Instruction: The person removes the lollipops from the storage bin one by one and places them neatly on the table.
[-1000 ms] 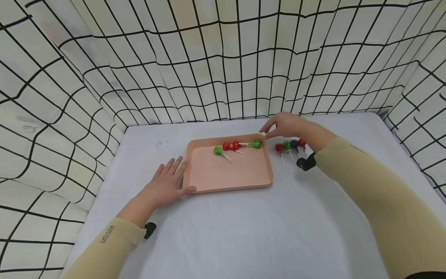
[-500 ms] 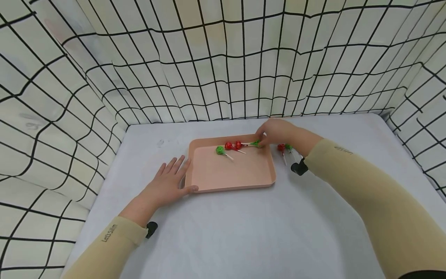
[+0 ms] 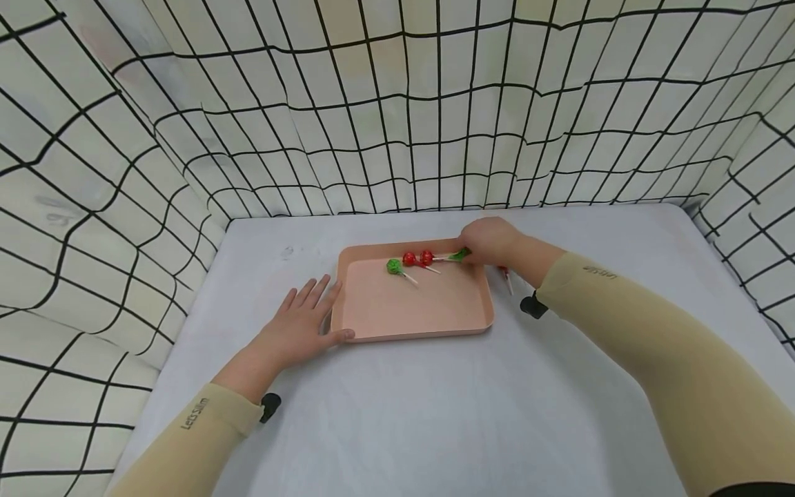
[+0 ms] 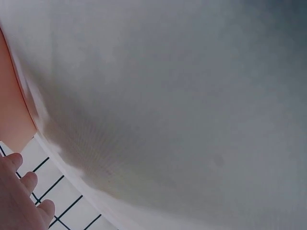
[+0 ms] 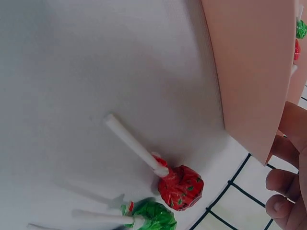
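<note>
My left hand (image 3: pixel 298 324) lies with spread, straight fingers along the left edge of a shallow pink tray (image 3: pixel 404 321), its thumb at the front corner. My right hand (image 3: pixel 491 240) reaches over the tray's far right corner, and its fingertips pinch a green-wrapped lollipop (image 3: pixel 459 255) inside the rim, partly hiding the head. To its left in the tray lie two red lollipops (image 3: pixel 409 259) and another green lollipop (image 3: pixel 394 266). In the right wrist view, curled fingers (image 5: pixel 278 182) show beyond the tray wall.
Right of the tray, a red lollipop (image 5: pixel 181 188) and a green lollipop (image 5: pixel 153 215) lie on the white-covered table (image 3: pixel 404 414), mostly hidden by the right arm in the head view. Black netting (image 3: pixel 397 103) surrounds the table's back and sides.
My right hand has come down from above the tray's far right rim to the green lollipop, whose head now tilts slightly upward. My left hand stays at the tray's left edge.
</note>
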Available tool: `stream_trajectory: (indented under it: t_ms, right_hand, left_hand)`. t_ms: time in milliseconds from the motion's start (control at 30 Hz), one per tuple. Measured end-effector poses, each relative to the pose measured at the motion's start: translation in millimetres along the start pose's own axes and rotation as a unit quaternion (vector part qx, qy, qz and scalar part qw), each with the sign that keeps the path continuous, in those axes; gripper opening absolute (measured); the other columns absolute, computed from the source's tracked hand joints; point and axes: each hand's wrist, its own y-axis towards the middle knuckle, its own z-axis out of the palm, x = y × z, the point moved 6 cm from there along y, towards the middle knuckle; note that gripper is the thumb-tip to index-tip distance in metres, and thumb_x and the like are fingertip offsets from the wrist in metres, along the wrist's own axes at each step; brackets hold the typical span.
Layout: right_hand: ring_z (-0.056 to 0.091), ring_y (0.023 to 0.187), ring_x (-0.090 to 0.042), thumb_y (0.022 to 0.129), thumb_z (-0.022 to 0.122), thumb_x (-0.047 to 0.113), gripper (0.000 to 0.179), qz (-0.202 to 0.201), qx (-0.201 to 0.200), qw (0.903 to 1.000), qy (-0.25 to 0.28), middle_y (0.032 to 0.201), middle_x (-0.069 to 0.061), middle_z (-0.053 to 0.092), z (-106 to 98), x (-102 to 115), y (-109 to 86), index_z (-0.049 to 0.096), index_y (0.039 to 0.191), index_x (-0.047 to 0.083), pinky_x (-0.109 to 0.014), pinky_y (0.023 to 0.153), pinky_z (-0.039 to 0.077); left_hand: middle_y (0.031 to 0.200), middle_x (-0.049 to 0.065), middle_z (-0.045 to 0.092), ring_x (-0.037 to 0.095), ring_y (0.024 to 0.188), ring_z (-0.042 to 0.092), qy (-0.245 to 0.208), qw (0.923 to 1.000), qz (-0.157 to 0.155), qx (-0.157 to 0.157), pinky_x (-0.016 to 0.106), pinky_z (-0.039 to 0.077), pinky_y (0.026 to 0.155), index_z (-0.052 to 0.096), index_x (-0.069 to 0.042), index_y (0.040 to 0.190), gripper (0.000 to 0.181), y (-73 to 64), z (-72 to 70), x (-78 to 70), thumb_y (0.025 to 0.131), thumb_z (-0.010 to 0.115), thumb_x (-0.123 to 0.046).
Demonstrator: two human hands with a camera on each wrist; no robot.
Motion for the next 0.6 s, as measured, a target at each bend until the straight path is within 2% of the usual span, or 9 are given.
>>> stream_trajectory:
  t_ms: [167, 400, 600]
  right_hand:
    - [0.051, 0.075, -0.015, 0.085, 0.065, 0.03, 0.01, 0.005, 0.009, 0.9999, -0.005, 0.081, 0.007, 0.06, 5.3, 1.4, 2.6, 0.069, 0.093, 0.024, -0.032, 0.073, 0.047]
    - [0.053, 0.077, -0.014, 0.085, 0.065, 0.029, 0.009, 0.009, 0.01, 0.9999, -0.001, 0.085, 0.007, 0.062, 5.6, 1.1, 1.0, 0.07, 0.091, 0.024, -0.033, 0.077, 0.048]
    - [0.057, 0.088, -0.012, 0.085, 0.067, 0.028, 0.01, -0.026, 0.01, 0.9995, 0.013, 0.096, 0.009, 0.065, 5.1, 11.5, 0.5, 0.073, 0.093, 0.026, -0.034, 0.085, 0.048]
  left_hand:
    - [0.156, 0.006, 0.0, 0.031, 0.142, 0.001, -0.001, 1.0, 0.0, 0.001, 0.054, 0.002, 0.112, 0.004, -0.021, 0.15, 0.101, 0.5, 0.4, -0.1, 0.076, 0.034, -0.081]
    - [0.156, 0.006, 0.001, 0.032, 0.142, 0.002, -0.003, 1.0, -0.001, 0.003, 0.055, 0.003, 0.112, 0.005, -0.02, 0.15, 0.104, -0.1, -1.4, -1.1, 0.073, 0.029, -0.085]
    - [0.156, 0.007, 0.002, 0.032, 0.142, 0.003, -0.003, 1.0, -0.001, 0.004, 0.055, 0.004, 0.112, 0.006, -0.02, 0.15, 0.104, 0.0, -1.7, -1.3, 0.073, 0.029, -0.085]
